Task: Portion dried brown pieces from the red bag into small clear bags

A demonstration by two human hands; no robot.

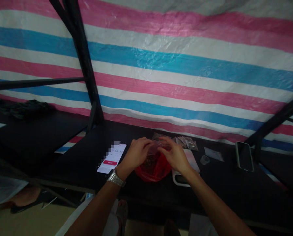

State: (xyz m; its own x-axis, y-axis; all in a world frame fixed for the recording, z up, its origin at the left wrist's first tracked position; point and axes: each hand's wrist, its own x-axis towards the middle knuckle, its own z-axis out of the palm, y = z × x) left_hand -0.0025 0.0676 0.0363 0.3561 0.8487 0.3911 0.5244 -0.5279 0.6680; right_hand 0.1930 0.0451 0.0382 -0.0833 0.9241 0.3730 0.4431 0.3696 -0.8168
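Observation:
My left hand (pixel 136 153) and my right hand (pixel 174 155) meet over a red plastic bag (pixel 153 167) on the black table (pixel 222 183). Both hands pinch a small clear plastic bag (pixel 155 146) between their fingertips, just above the red bag's open mouth. The red bag holds dark small items that I cannot make out. A metal watch (pixel 115 179) sits on my left wrist. Under my right wrist lies a small white scale (pixel 188 167).
A lit phone (pixel 112 158) lies left of my hands. Several small packets (pixel 185 142) lie behind them, a clear cup (pixel 205 160) and a dark phone (pixel 244 156) to the right. Black frame poles (pixel 84 62) rise before a striped tarp (pixel 185 65).

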